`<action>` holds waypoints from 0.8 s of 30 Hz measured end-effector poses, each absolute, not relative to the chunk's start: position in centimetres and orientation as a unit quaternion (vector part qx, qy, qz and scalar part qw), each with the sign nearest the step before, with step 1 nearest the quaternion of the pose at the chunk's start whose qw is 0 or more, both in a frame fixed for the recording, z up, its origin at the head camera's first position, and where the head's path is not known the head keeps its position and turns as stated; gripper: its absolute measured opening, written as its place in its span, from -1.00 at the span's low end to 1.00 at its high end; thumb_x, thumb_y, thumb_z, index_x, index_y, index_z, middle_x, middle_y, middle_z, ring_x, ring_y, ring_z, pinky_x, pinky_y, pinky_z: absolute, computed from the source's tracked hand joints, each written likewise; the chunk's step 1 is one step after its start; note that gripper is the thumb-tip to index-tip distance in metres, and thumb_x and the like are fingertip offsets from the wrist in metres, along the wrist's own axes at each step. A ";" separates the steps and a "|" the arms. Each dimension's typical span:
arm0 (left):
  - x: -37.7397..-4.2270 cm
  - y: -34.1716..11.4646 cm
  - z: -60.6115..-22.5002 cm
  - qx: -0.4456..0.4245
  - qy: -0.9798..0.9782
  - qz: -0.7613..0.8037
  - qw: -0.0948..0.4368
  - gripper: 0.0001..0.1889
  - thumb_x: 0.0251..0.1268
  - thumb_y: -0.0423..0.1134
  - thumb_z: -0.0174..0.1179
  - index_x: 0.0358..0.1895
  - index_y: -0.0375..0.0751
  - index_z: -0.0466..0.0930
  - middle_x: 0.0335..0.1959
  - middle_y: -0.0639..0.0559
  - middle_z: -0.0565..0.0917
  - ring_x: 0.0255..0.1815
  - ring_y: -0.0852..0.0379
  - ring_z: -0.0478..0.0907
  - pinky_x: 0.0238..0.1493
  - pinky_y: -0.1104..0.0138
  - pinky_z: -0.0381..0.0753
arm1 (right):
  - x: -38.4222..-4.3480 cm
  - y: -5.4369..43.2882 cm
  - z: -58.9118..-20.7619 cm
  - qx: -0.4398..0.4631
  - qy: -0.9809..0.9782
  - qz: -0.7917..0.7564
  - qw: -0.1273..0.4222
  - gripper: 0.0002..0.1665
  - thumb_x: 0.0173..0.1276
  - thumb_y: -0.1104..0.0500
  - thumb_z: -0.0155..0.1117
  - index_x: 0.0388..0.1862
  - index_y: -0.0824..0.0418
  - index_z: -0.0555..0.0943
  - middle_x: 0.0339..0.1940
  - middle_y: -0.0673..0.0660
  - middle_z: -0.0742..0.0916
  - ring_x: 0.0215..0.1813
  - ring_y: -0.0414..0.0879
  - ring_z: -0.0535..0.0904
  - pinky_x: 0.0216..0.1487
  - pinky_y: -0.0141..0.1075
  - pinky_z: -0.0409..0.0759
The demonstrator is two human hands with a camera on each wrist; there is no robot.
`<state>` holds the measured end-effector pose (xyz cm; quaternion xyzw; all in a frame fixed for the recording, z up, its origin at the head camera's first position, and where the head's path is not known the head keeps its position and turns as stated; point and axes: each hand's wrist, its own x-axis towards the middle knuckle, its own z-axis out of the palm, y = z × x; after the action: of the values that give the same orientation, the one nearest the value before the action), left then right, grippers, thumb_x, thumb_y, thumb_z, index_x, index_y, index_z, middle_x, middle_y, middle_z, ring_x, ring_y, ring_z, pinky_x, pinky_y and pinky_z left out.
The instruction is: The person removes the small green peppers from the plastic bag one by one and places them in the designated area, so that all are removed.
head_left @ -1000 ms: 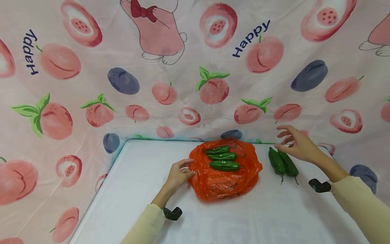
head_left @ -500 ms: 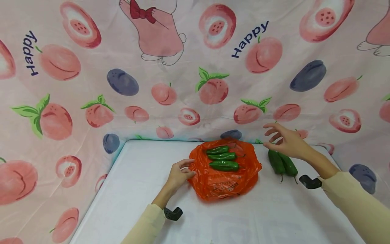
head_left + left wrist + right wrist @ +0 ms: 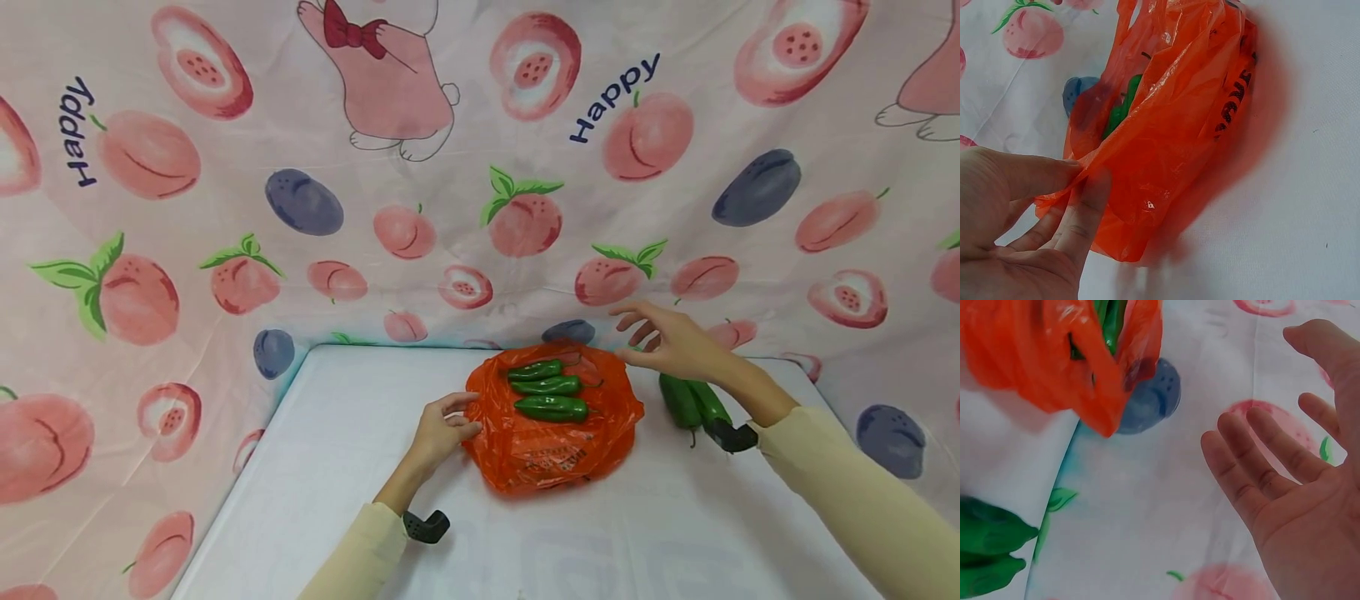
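The rim of the orange bag (image 3: 551,454) is pinched by the left hand (image 3: 435,432). Three green peppers (image 3: 546,386) are held inside the bag, set on the worktop (image 3: 360,408). The right hand (image 3: 670,338) is raised near the bag's right edge, fingers loosely spread. Two larger peppers (image 3: 679,402) are laid side by side to the right.

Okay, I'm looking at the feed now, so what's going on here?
A person's left hand pinches the edge of an orange plastic bag, in which three green peppers lie side by side. The right hand holds nothing and hangs in the air near the bag's right side. Two more green peppers lie apart on the white table, right of the bag.
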<state>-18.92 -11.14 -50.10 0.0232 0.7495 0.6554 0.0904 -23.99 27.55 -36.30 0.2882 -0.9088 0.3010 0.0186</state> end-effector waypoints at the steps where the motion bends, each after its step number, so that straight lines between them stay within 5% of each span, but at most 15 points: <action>1: -18.9 -11.1 -50.1 0.023 0.750 0.655 0.091 -0.48 0.29 -0.53 0.33 0.33 -0.27 0.56 0.23 -0.23 0.56 -0.36 0.14 0.60 -0.17 0.14 0.71 | -24.1 27.3 -36.3 0.289 -0.908 0.302 0.014 -0.27 0.31 0.04 0.53 0.40 0.06 0.45 0.03 0.14 0.71 -0.07 0.03 0.71 -0.07 0.01 0.74; 17: -18.8 -11.2 -50.1 0.021 0.752 0.652 0.093 -0.51 0.30 -0.51 0.34 0.30 -0.21 0.59 0.21 -0.20 0.57 -0.36 0.13 0.60 -0.17 0.21 0.71 | -25.5 23.5 -36.6 0.328 -0.893 0.306 -0.035 -0.33 0.29 0.08 0.55 0.35 0.12 0.52 0.01 0.18 0.72 -0.12 0.00 0.72 -0.09 -0.16 0.75; 24: -18.8 -11.2 -50.1 0.023 0.750 0.654 0.096 -0.51 0.31 -0.50 0.33 0.31 -0.22 0.58 0.23 -0.21 0.56 -0.34 0.13 0.61 -0.19 0.31 0.70 | -26.1 22.0 -37.1 0.347 -0.880 0.319 -0.058 -0.30 0.26 0.04 0.58 0.33 0.11 0.53 0.02 0.17 0.74 -0.13 -0.02 0.71 -0.04 0.02 0.73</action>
<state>-18.79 -11.19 -50.11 0.0233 0.7502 0.6537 0.0965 -26.13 22.04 -37.15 0.3468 -0.8802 0.3188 -0.0584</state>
